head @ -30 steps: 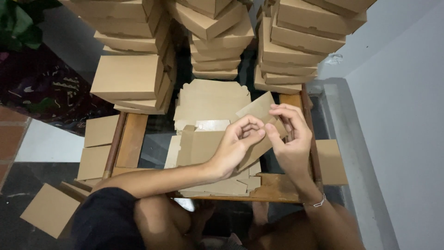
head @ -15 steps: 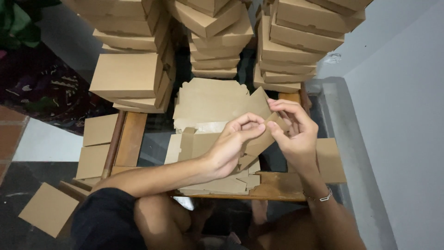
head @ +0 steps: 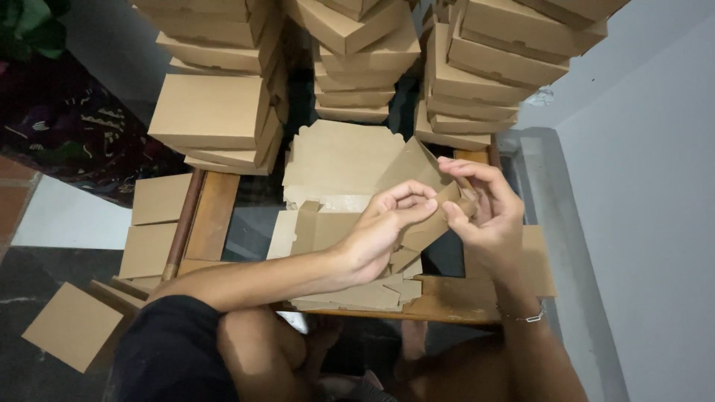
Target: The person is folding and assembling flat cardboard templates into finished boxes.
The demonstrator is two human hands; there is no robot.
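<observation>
A flat brown cardboard box blank (head: pixel 350 160) lies tilted over a small wooden table (head: pixel 447 298), partly folded. My left hand (head: pixel 383 231) pinches a side flap of the blank near its right corner. My right hand (head: pixel 484 212) grips the same corner flap from the other side, fingers curled over the cardboard edge. Both hands meet at this corner, above more flat blanks (head: pixel 357 294) piled underneath.
Three tall stacks of folded brown boxes (head: pixel 216 112) (head: pixel 357 67) (head: pixel 491 67) stand behind the table. Loose cardboard sheets (head: pixel 160 197) lie to the left, another sheet (head: pixel 71 326) on the dark floor. A pale wall (head: pixel 640 223) rises on the right. My knees are below.
Both hands have shifted slightly along the blank's right corner, bending the flap further; the blank stays in the same place.
</observation>
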